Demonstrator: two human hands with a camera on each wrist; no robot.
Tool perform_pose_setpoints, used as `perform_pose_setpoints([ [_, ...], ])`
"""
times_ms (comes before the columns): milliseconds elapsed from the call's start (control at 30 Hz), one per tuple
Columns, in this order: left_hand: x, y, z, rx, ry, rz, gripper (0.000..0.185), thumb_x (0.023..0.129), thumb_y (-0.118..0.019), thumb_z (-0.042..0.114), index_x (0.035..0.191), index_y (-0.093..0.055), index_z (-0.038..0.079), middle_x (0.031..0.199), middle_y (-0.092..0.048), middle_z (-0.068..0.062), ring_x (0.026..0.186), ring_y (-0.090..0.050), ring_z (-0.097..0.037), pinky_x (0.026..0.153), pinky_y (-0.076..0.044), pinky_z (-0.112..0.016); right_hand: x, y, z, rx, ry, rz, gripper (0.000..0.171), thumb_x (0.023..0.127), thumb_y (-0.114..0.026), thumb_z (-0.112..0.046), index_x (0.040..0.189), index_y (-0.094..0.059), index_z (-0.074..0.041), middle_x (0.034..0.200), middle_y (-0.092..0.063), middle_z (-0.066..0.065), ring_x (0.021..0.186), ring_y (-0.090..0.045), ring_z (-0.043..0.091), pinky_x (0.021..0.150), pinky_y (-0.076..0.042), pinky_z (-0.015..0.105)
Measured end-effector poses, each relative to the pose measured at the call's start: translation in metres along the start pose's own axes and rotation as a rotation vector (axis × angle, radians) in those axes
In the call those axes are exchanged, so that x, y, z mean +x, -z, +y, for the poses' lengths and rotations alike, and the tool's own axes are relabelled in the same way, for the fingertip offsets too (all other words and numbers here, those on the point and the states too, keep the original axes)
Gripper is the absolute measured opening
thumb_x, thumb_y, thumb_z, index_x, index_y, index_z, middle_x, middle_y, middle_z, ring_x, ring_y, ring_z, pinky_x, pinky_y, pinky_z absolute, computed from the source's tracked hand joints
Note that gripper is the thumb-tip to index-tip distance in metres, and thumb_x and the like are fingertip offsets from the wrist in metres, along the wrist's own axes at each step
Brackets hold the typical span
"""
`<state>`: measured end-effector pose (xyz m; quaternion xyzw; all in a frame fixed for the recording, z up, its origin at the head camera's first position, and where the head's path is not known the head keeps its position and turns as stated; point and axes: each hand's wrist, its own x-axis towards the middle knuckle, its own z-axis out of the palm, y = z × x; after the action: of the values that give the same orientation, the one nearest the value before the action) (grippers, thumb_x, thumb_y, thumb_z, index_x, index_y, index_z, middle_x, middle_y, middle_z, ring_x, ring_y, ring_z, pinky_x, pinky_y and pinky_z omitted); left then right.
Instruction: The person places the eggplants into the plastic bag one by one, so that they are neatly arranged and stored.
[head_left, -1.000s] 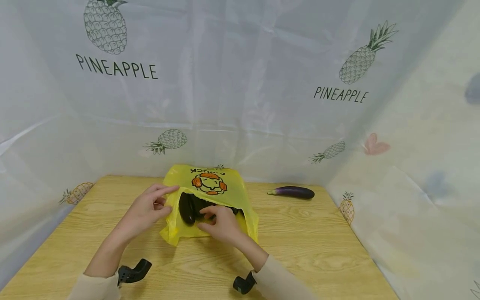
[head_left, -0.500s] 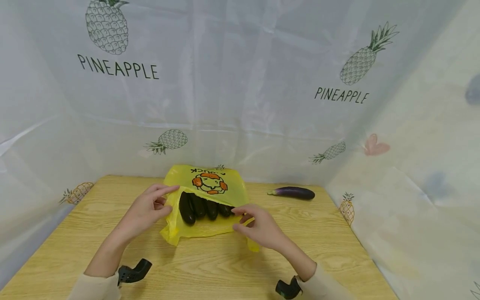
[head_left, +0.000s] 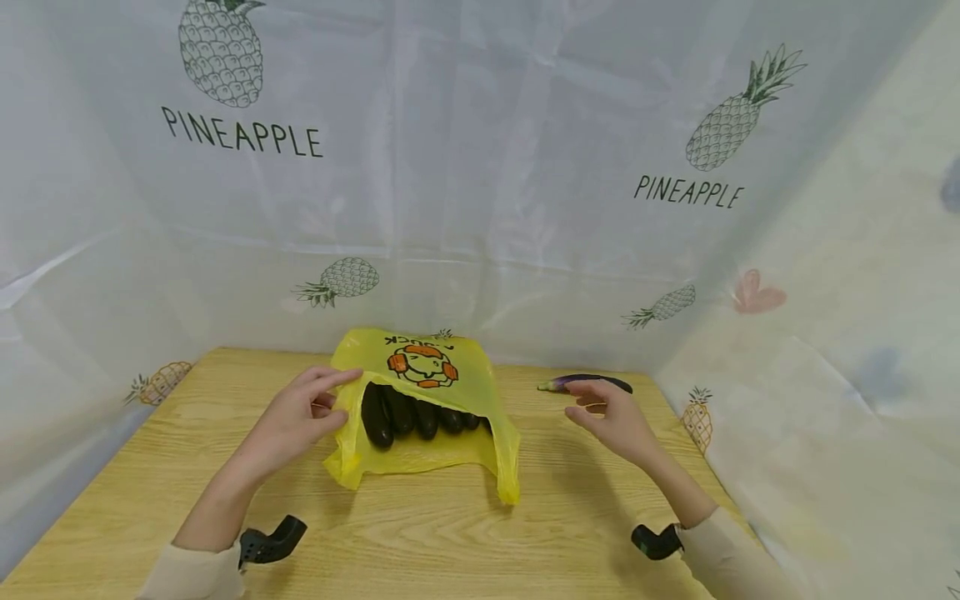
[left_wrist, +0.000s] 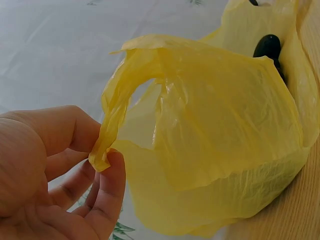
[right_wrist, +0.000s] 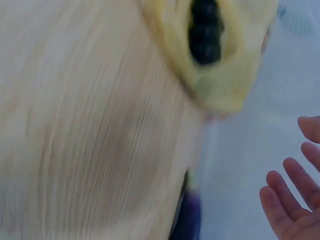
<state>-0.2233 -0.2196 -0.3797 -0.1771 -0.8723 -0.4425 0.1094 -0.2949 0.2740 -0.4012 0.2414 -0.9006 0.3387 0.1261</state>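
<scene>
A yellow plastic bag (head_left: 427,392) with an orange face print lies on the wooden table (head_left: 420,533), its mouth held wide. Several dark eggplants (head_left: 408,414) lie side by side inside it. My left hand (head_left: 300,417) pinches the bag's left handle (left_wrist: 112,130) between thumb and fingers and lifts it. My right hand (head_left: 611,412) hovers open with spread fingers (right_wrist: 287,200) at the right, just in front of a loose purple eggplant (head_left: 588,382), not touching it. In the right wrist view the bag (right_wrist: 220,55) is blurred.
Sheets printed with pineapples (head_left: 720,125) wall the table at the back and both sides. Black wrist mounts (head_left: 273,542) sit near the table's front edge. Bare wood lies in front of the bag.
My right hand has left the bag's mouth and swung right, toward the loose eggplant. The left hand still holds the bag's handle up.
</scene>
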Motion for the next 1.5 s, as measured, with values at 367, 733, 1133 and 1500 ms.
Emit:
perform_pose_setpoints([
  [367, 0.0, -0.001, -0.003, -0.017, 0.002, -0.005, 0.059, 0.095, -0.071, -0.003, 0.152, -0.059, 0.006, 0.135, -0.057, -0.012, 0.094, -0.052, -0.023, 0.077, -0.053, -0.025, 0.005, 0.033, 0.082, -0.121, -0.139, 0.016, 0.051, 0.103, -0.073, -0.017, 0.146, -0.058, 0.005, 0.142, -0.058, 0.032, 0.123, -0.058, 0.054, 0.101, -0.051, 0.065],
  [733, -0.002, 0.001, -0.005, 0.006, 0.002, 0.007, 0.059, 0.096, -0.071, -0.002, 0.152, -0.059, 0.008, 0.136, -0.057, -0.011, 0.096, -0.053, -0.022, 0.079, -0.053, -0.024, 0.023, 0.027, 0.12, -0.242, -0.19, -0.02, 0.059, 0.101, -0.073, -0.017, 0.151, -0.052, 0.006, 0.153, -0.045, 0.037, 0.139, -0.041, 0.059, 0.109, -0.038, 0.075],
  [1133, 0.0, 0.0, -0.006, 0.011, -0.005, 0.006, 0.059, 0.095, -0.071, -0.003, 0.152, -0.059, 0.007, 0.134, -0.057, -0.011, 0.093, -0.052, -0.022, 0.078, -0.052, -0.024, 0.028, 0.012, 0.144, -0.254, -0.261, -0.075, 0.071, 0.099, -0.07, -0.012, 0.159, -0.038, 0.009, 0.161, -0.03, 0.04, 0.144, -0.031, 0.063, 0.11, -0.035, 0.077],
  [1500, 0.001, -0.002, -0.004, 0.002, 0.0, 0.004, 0.058, 0.095, -0.07, -0.003, 0.152, -0.059, 0.007, 0.135, -0.057, -0.012, 0.095, -0.052, -0.023, 0.077, -0.052, -0.025, 0.03, 0.015, 0.143, -0.269, -0.312, -0.128, 0.069, 0.102, -0.067, -0.015, 0.16, -0.036, 0.008, 0.156, -0.03, 0.044, 0.137, -0.037, 0.066, 0.105, -0.039, 0.077],
])
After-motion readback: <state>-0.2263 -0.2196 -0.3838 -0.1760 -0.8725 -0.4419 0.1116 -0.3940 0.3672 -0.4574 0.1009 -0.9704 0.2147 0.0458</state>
